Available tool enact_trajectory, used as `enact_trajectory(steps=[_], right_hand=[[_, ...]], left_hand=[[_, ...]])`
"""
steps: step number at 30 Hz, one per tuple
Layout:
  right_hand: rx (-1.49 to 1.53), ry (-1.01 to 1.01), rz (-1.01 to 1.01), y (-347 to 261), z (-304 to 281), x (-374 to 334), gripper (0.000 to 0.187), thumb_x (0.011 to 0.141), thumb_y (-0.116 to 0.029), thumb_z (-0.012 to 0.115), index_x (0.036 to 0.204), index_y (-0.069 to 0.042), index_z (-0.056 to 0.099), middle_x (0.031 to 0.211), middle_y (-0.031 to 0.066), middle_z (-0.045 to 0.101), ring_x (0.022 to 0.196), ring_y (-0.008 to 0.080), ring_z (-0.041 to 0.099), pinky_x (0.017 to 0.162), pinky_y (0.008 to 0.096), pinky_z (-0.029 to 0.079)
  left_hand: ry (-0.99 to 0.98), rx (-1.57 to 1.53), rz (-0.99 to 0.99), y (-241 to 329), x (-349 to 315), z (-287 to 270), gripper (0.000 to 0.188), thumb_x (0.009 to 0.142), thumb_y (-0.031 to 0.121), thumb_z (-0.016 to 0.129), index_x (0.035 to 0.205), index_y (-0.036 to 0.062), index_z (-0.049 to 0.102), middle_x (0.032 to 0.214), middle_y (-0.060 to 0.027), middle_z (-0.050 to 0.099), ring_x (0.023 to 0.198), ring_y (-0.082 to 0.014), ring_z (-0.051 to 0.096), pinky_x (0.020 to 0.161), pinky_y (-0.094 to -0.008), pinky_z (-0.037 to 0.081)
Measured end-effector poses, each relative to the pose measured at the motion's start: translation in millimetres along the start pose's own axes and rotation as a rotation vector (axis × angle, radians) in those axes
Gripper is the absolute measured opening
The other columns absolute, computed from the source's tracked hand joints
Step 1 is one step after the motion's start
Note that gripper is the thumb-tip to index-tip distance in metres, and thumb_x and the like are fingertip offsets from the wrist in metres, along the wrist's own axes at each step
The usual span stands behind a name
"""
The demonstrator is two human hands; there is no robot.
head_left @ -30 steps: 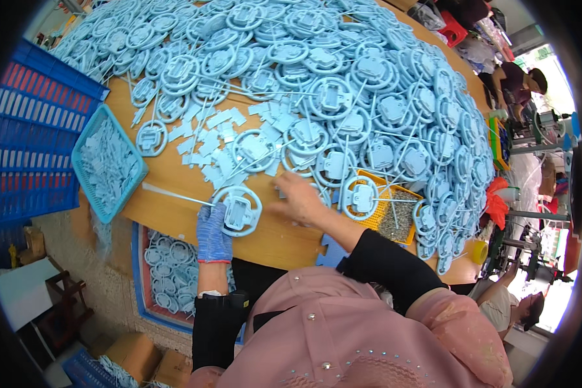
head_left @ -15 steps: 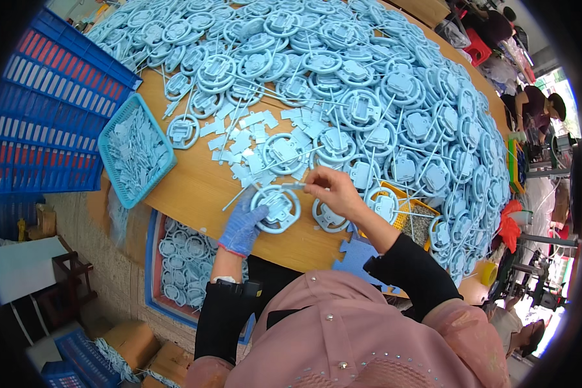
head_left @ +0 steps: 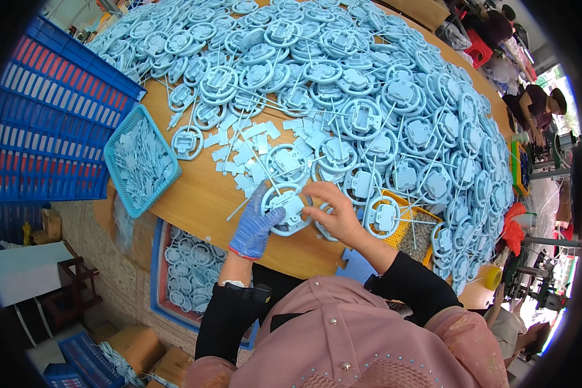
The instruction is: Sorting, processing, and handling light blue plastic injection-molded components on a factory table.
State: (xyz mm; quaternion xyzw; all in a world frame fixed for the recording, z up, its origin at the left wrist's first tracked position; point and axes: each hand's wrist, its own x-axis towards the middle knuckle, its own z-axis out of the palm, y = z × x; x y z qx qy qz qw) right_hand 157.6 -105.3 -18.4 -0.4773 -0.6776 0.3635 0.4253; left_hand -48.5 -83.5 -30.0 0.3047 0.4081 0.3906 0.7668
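Note:
My left hand (head_left: 251, 227), in a blue glove, grips a light-blue plastic toy steering wheel (head_left: 290, 221) by its left side, with the thumb over its middle plate. A thin stick pokes out beside the glove. My bare right hand (head_left: 336, 213) has its thumb and forefinger curled at the wheel's right rim. Whether a small piece sits between those fingertips is hidden. Under my right hand a second wheel (head_left: 327, 223) lies partly covered on the table. Just beyond the held wheel are loose flat light-blue plates (head_left: 244, 154).
A large heap of similar wheels (head_left: 362, 116) covers the wooden table (head_left: 194, 194). At left stand a turquoise basket (head_left: 174, 169) of small parts and blue crates (head_left: 52, 116). A yellow basket (head_left: 394, 234) with small metal pieces is right; a bin of wheels (head_left: 156, 271) is below.
The held wheel has shifted slightly right and now faces up more. My right hand has come from above the wheel, where it pinched a small flat piece, down to its right rim.

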Motion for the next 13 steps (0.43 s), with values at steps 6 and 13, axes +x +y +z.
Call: enact_trajectory(steps=[6,13], right_hand=[[0.753,-0.04,0.845,-4.5,-8.0,7.1,0.061,0.086,-0.014,0.068,0.137,0.002,0.038,0.118,0.0082,0.059,0.098,0.014,0.058,0.08,0.026,0.046],[0.712,0.073,0.876,12.3,-24.2,1.6,0.062,0.088,-0.019,0.066,0.139,0.001,0.036,0.122,0.0073,0.057,0.101,0.0117,0.054,0.083,0.0255,0.043]], left_hand=[[-0.004,0.179,0.025,1.3,14.5,10.6,0.083,0.074,0.007,0.074,0.143,0.0012,0.028,0.127,-0.0104,0.051,0.115,-0.019,0.051,0.095,-0.03,0.045],[-0.132,0.422,0.046,7.0,41.8,41.5,0.089,0.074,0.007,0.074,0.145,0.0003,0.023,0.13,-0.0126,0.048,0.117,-0.0197,0.05,0.097,-0.0304,0.044]])
